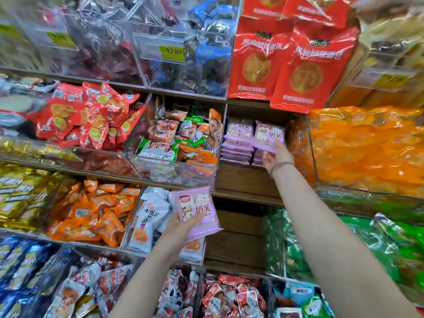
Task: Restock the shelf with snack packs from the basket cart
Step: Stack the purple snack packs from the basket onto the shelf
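Note:
My right hand (276,157) reaches into a wooden shelf bay (243,180) and grips a pink-and-purple snack pack (269,135) from below, held upright on top of the right-hand stack. A second stack of the same purple packs (237,145) stands to its left in that bay. Lower down, my left hand (177,228) holds a small pile of the same purple packs (197,212), thumb across the front, in front of the bin of white packs. The basket cart is out of view.
Clear acrylic bins packed with snacks surround the bay: green-and-orange packs (176,143) to its left, orange bags (364,148) to its right, big red bags (291,65) above. An empty wooden bay (238,239) lies below. White packs (149,216) sit behind my left hand.

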